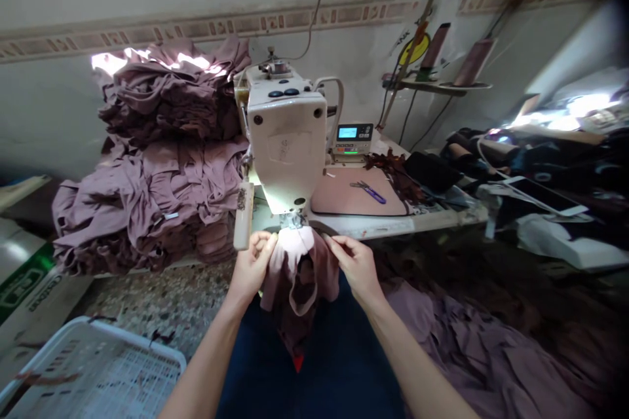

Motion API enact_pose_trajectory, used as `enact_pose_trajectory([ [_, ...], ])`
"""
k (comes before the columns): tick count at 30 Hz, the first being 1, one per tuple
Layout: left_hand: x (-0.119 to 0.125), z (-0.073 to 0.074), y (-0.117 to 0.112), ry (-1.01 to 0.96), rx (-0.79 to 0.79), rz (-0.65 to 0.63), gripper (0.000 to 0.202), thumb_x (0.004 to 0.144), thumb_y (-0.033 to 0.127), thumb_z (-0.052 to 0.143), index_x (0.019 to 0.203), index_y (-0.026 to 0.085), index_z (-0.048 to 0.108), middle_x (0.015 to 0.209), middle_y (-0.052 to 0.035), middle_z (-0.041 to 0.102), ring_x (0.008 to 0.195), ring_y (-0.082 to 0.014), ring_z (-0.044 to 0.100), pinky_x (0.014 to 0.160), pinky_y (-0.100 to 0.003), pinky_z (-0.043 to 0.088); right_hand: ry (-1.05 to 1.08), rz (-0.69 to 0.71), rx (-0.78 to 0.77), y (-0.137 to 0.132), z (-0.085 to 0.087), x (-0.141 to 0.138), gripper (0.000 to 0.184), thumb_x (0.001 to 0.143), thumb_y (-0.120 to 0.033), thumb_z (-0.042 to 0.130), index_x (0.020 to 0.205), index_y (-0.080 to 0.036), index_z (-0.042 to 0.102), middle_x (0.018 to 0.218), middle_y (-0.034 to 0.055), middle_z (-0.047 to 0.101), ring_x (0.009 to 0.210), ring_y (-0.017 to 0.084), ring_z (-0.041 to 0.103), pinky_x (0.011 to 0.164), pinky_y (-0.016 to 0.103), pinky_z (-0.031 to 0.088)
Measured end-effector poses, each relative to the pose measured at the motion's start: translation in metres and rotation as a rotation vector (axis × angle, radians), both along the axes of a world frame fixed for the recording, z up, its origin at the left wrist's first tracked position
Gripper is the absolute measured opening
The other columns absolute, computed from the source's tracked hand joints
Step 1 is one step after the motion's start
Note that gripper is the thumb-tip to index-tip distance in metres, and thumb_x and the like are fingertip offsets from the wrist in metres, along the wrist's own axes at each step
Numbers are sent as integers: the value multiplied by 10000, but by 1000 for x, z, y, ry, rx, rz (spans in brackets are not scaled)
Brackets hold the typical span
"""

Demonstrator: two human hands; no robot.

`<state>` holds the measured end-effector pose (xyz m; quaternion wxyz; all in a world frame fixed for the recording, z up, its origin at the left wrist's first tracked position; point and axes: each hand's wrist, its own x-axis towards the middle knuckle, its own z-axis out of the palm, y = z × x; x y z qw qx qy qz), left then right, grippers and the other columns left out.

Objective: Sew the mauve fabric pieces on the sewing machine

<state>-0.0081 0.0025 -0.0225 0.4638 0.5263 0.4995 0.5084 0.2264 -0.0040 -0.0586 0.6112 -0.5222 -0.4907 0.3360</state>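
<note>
A mauve garment piece (327, 262) hangs from the bed of a white sewing machine (287, 144) down over my lap. Its upper edge lies under the lit needle area (293, 221), and a loop of narrow band droops at its middle. My left hand (253, 265) pinches the garment's left edge, thumb against fingers. On the other side, my right hand (356, 265) pinches the right edge the same way. Both hands are just in front of the machine head, about level with each other. The needle tip itself is too small to make out.
Stacks of mauve garments (152, 190) stand left of the machine. Purple-handled thread snips (371, 192) lie on a pinkish mat (339, 196) by the control panel (352, 141). A white plastic basket (103, 366) sits at lower left. More mauve fabric (472, 340) is heaped at right, below a phone (546, 196).
</note>
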Motion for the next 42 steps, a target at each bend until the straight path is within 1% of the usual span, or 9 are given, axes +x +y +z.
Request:
enact_pose_trajectory([
  [3, -22, -7, -6, 76, -106, -33, 508, 889, 642, 788, 898, 146, 679, 644, 37, 557, 548, -104, 466, 507, -199, 346, -4, -101, 20, -19, -18, -5, 408, 928, -560, 790, 801, -173, 787, 808, 67, 768, 756, 222, 694, 722, 317, 559],
  [6, -35, 0, -1, 115, -36, 83, 453, 846, 579, 842, 863, 150, 697, 676, 25, 593, 580, -113, 492, 541, -211, 381, 46, 35, -27, -33, -25, -27, 536, 997, -625, 695, 698, -182, 739, 668, 40, 685, 588, 174, 619, 581, 285, 507],
  [11, -29, 14, 11, 324, 142, 182, 359, 879, 491, 817, 785, 154, 732, 732, -14, 663, 701, -158, 589, 674, -245, 460, 294, 451, -194, -38, -11, -74, 625, 920, -796, 689, 933, -177, 775, 771, 33, 705, 570, 164, 656, 541, 268, 522],
  [17, -24, -1, -5, 174, 35, 90, 444, 873, 583, 800, 819, 147, 738, 707, -10, 656, 648, -150, 567, 610, -232, 446, 413, 428, -286, -47, 4, -70, 542, 837, -687, 858, 816, -163, 716, 678, -10, 657, 463, 88, 545, 451, 206, 394],
  [24, -33, -12, -33, 236, 45, -312, 395, 931, 482, 803, 735, 148, 727, 744, -34, 645, 706, -155, 569, 663, -242, 447, 114, 389, -246, -59, 27, -14, 366, 862, -527, 853, 765, -177, 813, 573, 1, 664, 457, 127, 509, 437, 247, 354],
  [27, -22, -11, -41, 191, 23, -292, 342, 986, 494, 736, 903, 162, 737, 900, -51, 690, 785, -167, 604, 709, -245, 488, -224, 602, -196, -64, 51, -9, 254, 935, -332, 759, 740, -191, 842, 631, 23, 752, 586, 181, 653, 574, 261, 464],
  [33, -1, -18, -53, 164, -256, -838, 524, 994, 642, 668, 827, 145, 687, 708, -5, 620, 624, -127, 530, 579, -217, 426, -510, 853, -221, -60, 63, 1, 141, 875, -215, 790, 754, -187, 857, 622, 9, 765, 587, 168, 664, 585, 241, 434],
  [39, -11, -21, -50, 127, -205, -614, 438, 955, 559, 773, 906, 125, 757, 769, -32, 672, 677, -131, 563, 636, -224, 445, -256, 706, -346, -55, 37, 15, 325, 935, -462, 765, 802, -169, 812, 639, 27, 722, 511, 156, 599, 488, 253, 385],
  [42, -13, -16, -45, 116, -132, -502, 424, 964, 516, 778, 1178, 151, 787, 753, -1, 633, 634, -125, 536, 594, -223, 430, -88, 614, -364, -52, 31, 10, 415, 922, -563, 766, 788, -170, 772, 607, 26, 699, 478, 157, 566, 464, 264, 394],
])
